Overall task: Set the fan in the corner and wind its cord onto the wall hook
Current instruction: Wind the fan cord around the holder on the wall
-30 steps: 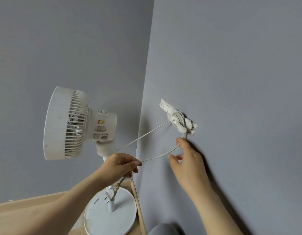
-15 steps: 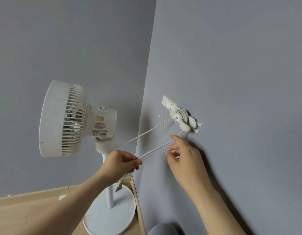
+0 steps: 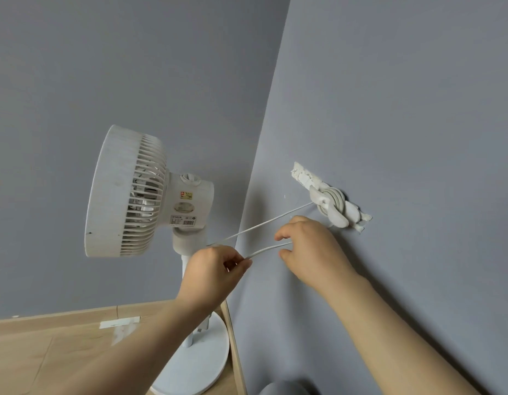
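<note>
The fan (image 3: 133,192) stands in the corner, so that part looks done. Its cord (image 3: 264,223) has several turns on the wall hook (image 3: 329,203); a short length remains. The left hand (image 3: 212,269) pinches the slack, and the right hand (image 3: 312,246) curls round it near the hook.

Nothing legible there: the motor housing (image 3: 202,195) of the fan (image 3: 118,192) carried a red-and-yellow sticker (image 3: 186,195), an oval label (image 3: 184,207) and a barcode label (image 3: 183,220), but all the print was too small and blurred to read.
</note>
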Demonstrator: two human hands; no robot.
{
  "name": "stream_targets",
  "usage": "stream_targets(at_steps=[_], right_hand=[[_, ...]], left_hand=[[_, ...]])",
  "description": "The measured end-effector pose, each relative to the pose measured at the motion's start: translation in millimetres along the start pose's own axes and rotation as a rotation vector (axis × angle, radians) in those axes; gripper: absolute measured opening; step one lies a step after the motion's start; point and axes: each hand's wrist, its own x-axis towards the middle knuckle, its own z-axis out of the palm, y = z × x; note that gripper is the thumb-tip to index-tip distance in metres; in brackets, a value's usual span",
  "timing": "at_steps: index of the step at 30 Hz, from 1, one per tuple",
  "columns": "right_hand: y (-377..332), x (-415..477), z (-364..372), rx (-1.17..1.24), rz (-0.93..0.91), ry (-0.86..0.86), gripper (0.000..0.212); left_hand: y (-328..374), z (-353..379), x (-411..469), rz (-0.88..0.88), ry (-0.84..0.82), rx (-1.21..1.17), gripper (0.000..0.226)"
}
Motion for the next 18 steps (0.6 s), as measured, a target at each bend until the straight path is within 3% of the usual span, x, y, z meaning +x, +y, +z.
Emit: stream_targets(at_steps=[4, 12, 18], right_hand=[[-4.5, 18.5, -2.1, -0.110, 0.006, -0.030, 0.018], [-3.1, 42.1, -4.4, -0.188, -0.015, -0.035, 0.015], [0.8, 58.3, -5.0, -0.249, 0.029, -0.062, 0.014]], left_hand=[[-6.8, -3.3, 3.1, 0.032, 0.019, 0.029, 0.032], [-16.4, -7.1, 2.7, -0.130, -0.189, -0.300, 0.024], [-20.3, -12.7, 0.6, -0.225, -0.196, -0.487, 0.021]])
